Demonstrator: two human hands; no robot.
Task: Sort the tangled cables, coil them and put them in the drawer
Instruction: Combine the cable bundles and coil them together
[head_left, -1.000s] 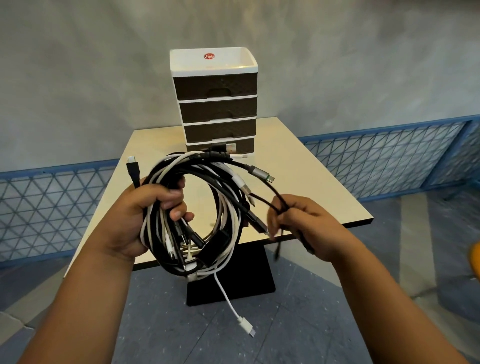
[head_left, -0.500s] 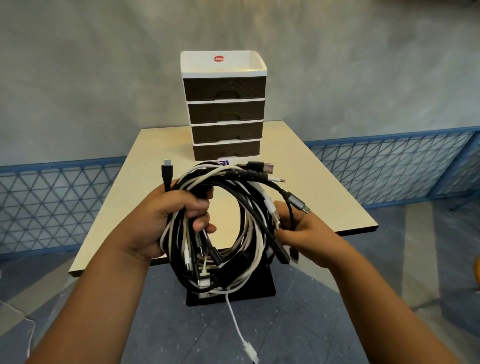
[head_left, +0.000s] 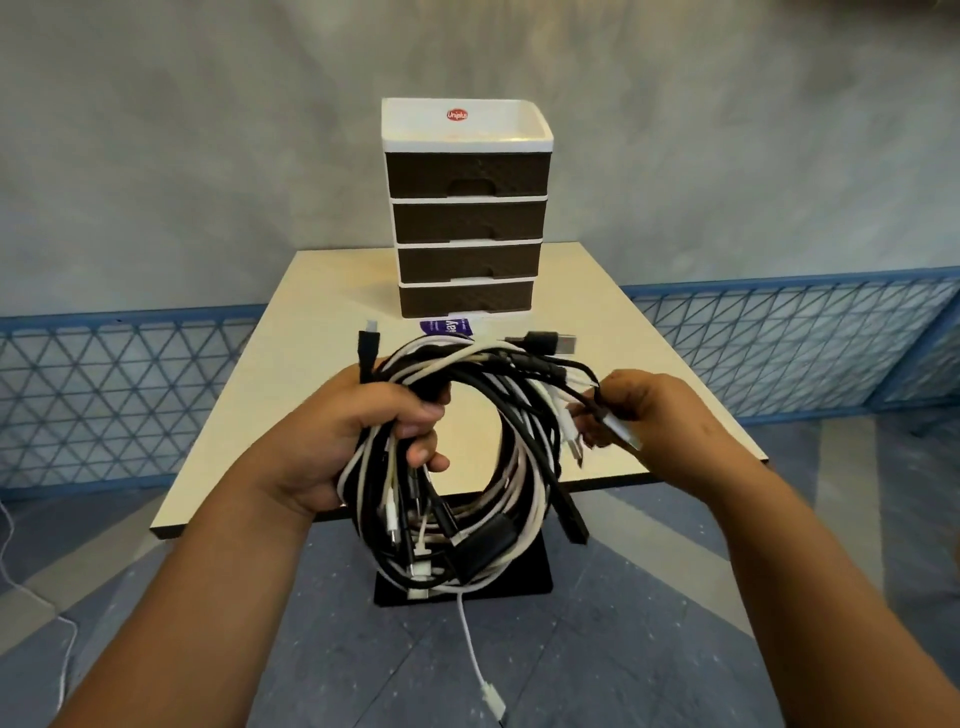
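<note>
A thick ring of tangled black and white cables (head_left: 524, 457) hangs in front of me, above the near edge of the table. My left hand (head_left: 358, 441) is closed around the ring's left side. My right hand (head_left: 644, 415) pinches a black cable with a silver plug at the ring's upper right. One white cable end (head_left: 493, 706) dangles below the bundle. A small drawer unit (head_left: 467, 213) with several shut brown drawers and a white top tray stands at the far side of the table.
The cream table (head_left: 291, 395) has a black pedestal base (head_left: 535, 577). A purple card (head_left: 447, 327) lies in front of the drawer unit. Blue lattice railing (head_left: 104, 400) runs left and right behind the table. A thin white wire (head_left: 67, 639) lies on the floor at left.
The view tilted, so the drawer unit sits lower in frame. My right hand moved up along the bundle's right side and now pinches the silver-plugged black cable near the top.
</note>
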